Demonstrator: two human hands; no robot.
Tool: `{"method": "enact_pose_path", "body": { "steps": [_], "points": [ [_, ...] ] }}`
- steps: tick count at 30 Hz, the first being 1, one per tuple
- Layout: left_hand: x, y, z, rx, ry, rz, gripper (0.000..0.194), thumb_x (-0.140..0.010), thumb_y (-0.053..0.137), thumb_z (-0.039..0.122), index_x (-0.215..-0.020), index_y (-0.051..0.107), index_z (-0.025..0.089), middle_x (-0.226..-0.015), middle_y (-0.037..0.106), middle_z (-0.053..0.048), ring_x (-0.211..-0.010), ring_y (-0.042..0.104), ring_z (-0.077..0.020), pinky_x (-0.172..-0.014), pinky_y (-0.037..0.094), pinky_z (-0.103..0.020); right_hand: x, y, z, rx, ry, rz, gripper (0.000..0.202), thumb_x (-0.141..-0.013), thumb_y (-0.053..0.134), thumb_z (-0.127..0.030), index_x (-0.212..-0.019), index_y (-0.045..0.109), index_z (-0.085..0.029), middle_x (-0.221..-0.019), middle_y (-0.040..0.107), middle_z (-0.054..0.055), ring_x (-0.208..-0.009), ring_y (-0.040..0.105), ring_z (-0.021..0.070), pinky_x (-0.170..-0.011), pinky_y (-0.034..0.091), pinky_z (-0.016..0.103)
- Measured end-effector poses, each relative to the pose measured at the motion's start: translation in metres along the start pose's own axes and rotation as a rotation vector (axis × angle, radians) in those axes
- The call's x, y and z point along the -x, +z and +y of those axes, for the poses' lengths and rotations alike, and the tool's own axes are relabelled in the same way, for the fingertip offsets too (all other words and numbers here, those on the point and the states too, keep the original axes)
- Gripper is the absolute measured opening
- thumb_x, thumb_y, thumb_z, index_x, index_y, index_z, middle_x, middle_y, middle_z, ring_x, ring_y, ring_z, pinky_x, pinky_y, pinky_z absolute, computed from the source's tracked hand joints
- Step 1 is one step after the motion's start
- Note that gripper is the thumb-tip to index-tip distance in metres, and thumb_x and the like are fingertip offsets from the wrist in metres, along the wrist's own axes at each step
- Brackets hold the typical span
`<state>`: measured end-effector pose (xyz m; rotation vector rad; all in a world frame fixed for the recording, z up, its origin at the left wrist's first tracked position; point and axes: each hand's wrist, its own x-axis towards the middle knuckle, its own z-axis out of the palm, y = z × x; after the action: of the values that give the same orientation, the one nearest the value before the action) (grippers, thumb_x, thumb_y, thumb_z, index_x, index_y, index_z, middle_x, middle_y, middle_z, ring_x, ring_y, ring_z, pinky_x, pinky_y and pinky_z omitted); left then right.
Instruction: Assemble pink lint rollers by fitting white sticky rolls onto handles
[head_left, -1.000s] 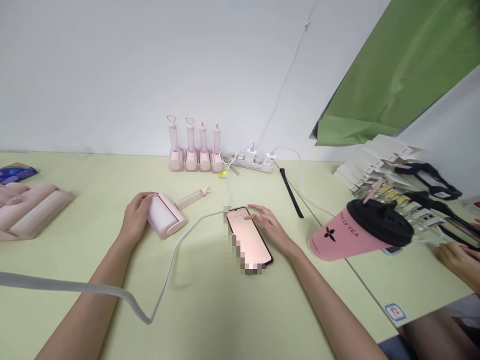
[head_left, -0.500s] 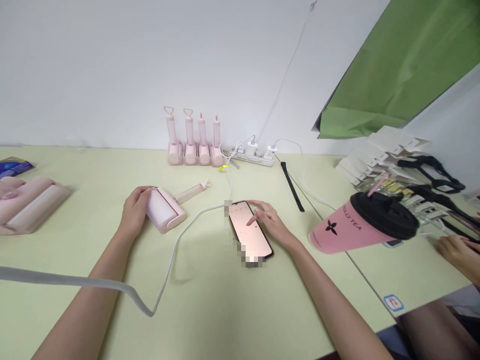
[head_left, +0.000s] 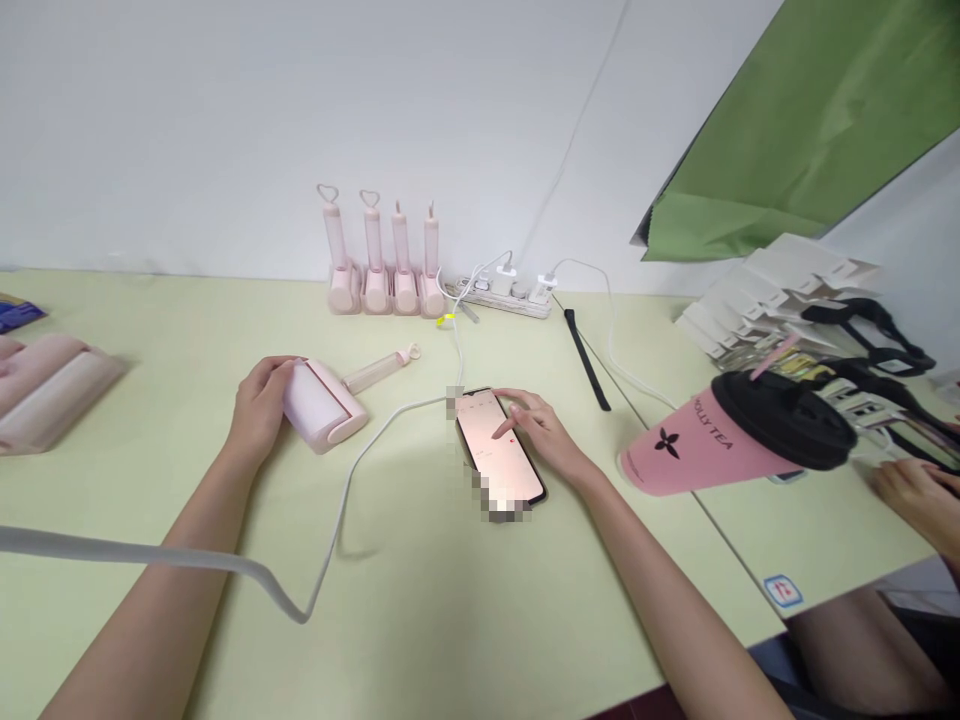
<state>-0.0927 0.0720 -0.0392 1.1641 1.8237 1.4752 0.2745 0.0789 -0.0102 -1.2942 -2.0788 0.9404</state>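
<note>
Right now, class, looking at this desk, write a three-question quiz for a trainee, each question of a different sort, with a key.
1. True or false: the left hand grips the pink lint roller.
2. What does the right hand touch? A) the pink cup B) the phone C) the power strip
3. How many lint rollers stand by the wall?

Key: 1 true; 2 B; 3 four.

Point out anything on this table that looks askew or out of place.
One pink lint roller lies flat under the left hand, while four others stand upright by the wall. The pink cup appears tilted, perhaps from lens distortion. Nothing spilled or damaged.
</note>
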Motion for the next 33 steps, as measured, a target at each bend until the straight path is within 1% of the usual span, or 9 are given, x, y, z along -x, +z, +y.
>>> {"method": "enact_pose_path", "body": {
  "steps": [7,14,19,25,27,33],
  "points": [
    [0.0016,0.0017,0.0056,0.008,-0.004,0.008,0.031,-0.077,0.048,0.038,-0.093,0.062,0.015,-0.096,0.061,-0.003,-0.081,0.050,-0.0130,-0.064,0.036,-0.021,0.0010,-0.0003,-0.0021,0.003,0.017,0.011,0.047,-0.091,0.032,-0.051,-0.075,0.071,-0.031,-0.131,0.041,-0.009,-0.126,0.026,0.0188,-0.109,0.012,0.038],
    [0.0013,0.0005,0.0052,0.019,-0.009,0.017,0.029,-0.077,0.049,0.037,-0.092,0.062,0.015,-0.094,0.061,-0.003,-0.079,0.050,-0.0124,-0.062,0.036,-0.021,0.0008,0.0002,-0.0022,0.014,0.013,0.002,0.046,-0.091,0.033,-0.050,-0.077,0.071,-0.030,-0.133,0.040,-0.008,-0.126,0.026,0.0197,-0.109,0.011,0.040],
    [0.0019,0.0014,0.0056,0.011,-0.013,0.023,0.029,-0.078,0.048,0.037,-0.092,0.063,0.016,-0.094,0.061,-0.002,-0.079,0.051,-0.0118,-0.061,0.036,-0.020,0.0015,0.0003,-0.0022,0.017,0.016,0.006,0.043,-0.091,0.033,-0.050,-0.079,0.071,-0.032,-0.133,0.040,-0.009,-0.127,0.026,0.0196,-0.109,0.012,0.040],
    [0.0011,0.0019,0.0040,0.018,-0.002,0.027,0.027,-0.078,0.049,0.036,-0.091,0.063,0.016,-0.094,0.061,-0.001,-0.080,0.051,-0.0116,-0.063,0.037,-0.020,0.0018,-0.0007,-0.0047,0.008,0.021,-0.003,0.042,-0.091,0.035,-0.050,-0.082,0.071,-0.031,-0.132,0.040,-0.008,-0.127,0.027,0.0202,-0.109,0.014,0.039],
    [0.0006,0.0015,0.0035,0.011,-0.006,0.023,0.027,-0.078,0.049,0.036,-0.091,0.063,0.017,-0.095,0.061,-0.001,-0.081,0.051,-0.0118,-0.064,0.037,-0.020,0.0020,-0.0017,-0.0044,-0.017,0.022,0.004,0.041,-0.091,0.035,-0.050,-0.085,0.071,-0.031,-0.132,0.040,-0.007,-0.127,0.028,0.0199,-0.109,0.016,0.038],
    [0.0011,0.0010,0.0039,0.021,-0.015,0.017,0.029,-0.078,0.049,0.038,-0.092,0.062,0.016,-0.096,0.061,-0.002,-0.080,0.051,-0.0123,-0.063,0.037,-0.020,0.0008,-0.0026,0.0003,-0.074,0.044,0.065,0.040,-0.090,0.035,-0.051,-0.108,0.063,-0.030,-0.135,0.037,-0.002,-0.128,0.027,0.0185,-0.109,0.020,0.035]
  ]
}}
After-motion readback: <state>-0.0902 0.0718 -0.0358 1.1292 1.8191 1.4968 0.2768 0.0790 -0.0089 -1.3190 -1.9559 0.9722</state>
